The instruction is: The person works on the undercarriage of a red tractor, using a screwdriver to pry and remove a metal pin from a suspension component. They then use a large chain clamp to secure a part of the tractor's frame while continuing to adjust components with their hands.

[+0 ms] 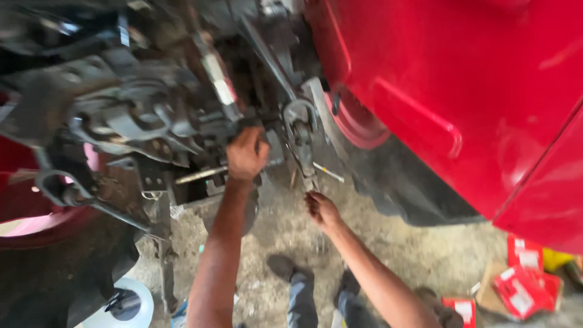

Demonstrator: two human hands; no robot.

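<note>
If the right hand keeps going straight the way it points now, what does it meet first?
Most likely the lower end of the grey metal link arm hanging just above the right hand, which points up at it. Depth is unclear because of blur.

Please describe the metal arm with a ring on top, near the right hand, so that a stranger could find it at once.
Start at the big red body panel on the right and move left to its lower edge. There a grey metal link arm hangs down from the dark machinery, and the right hand is just under its lower end. Unlike the parts around it, it has a round eye at the top.
</note>
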